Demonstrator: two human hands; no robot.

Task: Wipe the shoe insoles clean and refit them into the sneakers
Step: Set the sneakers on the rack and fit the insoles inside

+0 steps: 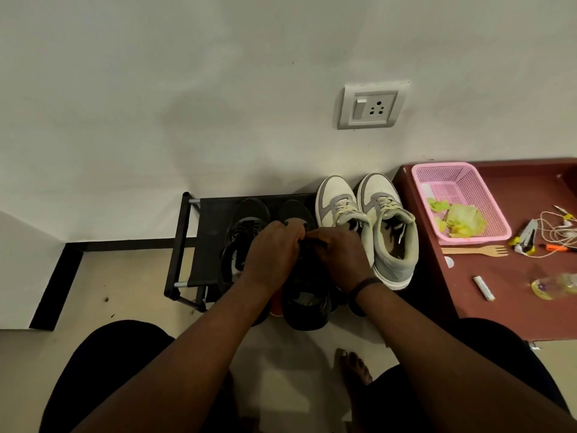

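Both hands meet over a black sneaker (304, 276) on the shoe rack (206, 242); left hand (274, 254) and right hand (340, 257) curl around its laces; grey-and-white sneakers (368, 220) stand just beside.

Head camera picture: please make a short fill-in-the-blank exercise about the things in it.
1. The basket on the table is ___ in colour.
2. The wooden ___ lies on the table in front of the basket.
3. Both hands, left hand and right hand, work on a ___ sneaker.

Missing words: pink; fork; black
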